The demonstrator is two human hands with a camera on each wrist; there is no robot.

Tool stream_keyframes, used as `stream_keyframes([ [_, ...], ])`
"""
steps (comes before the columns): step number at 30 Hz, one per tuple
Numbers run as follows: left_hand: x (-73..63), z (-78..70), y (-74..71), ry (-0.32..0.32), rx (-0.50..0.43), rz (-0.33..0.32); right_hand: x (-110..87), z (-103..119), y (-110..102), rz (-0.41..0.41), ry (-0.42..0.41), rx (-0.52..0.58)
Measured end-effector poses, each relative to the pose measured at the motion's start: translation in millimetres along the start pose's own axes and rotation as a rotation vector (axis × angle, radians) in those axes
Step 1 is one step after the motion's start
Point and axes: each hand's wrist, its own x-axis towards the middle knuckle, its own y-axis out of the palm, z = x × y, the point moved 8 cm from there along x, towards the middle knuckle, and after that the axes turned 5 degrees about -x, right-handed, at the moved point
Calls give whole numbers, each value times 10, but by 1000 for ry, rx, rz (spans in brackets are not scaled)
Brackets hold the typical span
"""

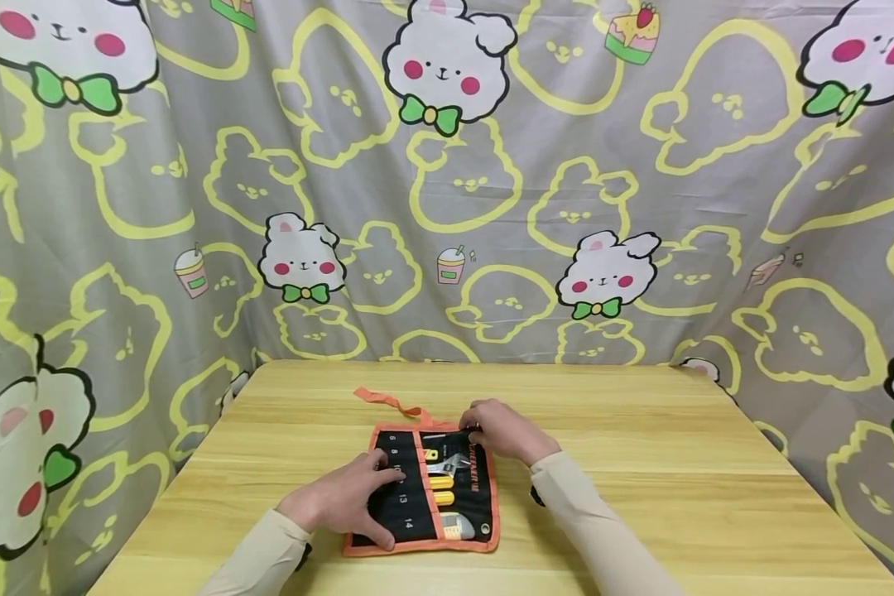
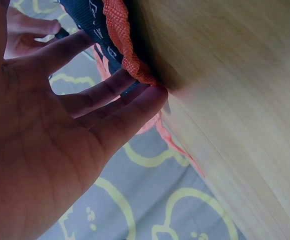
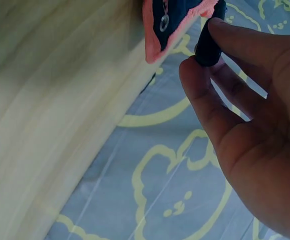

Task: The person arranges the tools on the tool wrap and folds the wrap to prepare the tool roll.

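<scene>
A black tool roll (image 1: pixel 410 484) with orange edging lies unrolled on the table, its left pockets numbered. My left hand (image 1: pixel 343 494) rests on its left side, fingers spread; in the left wrist view the fingers (image 2: pixel 135 107) reach the orange edge. At the upper right of the roll, my right hand (image 1: pixel 510 430) pinches a black handle (image 3: pixel 208 47) between thumb and fingertips. What tool it belongs to I cannot tell. Pockets near the middle hold an adjustable wrench (image 1: pixel 450 465), yellow handles (image 1: pixel 443 482) and a grey-and-yellow tool (image 1: pixel 457 526).
The wooden table (image 1: pixel 641 480) extends to both sides of the roll. An orange strap (image 1: pixel 387 399) trails from the roll's far edge. Behind the table hangs a patterned grey curtain (image 1: pixel 387 190), with more of it at both sides.
</scene>
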Motion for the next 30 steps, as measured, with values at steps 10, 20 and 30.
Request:
stream_keyframes([
  [10,9,1,-1,-6,2,8,78,16,97,26,-5,-9],
  [20,15,6,9,-3,10,4,161,14,181,42,-7,4],
  [30,18,19,13,-12,4,3,198,58,212,54,9,24],
])
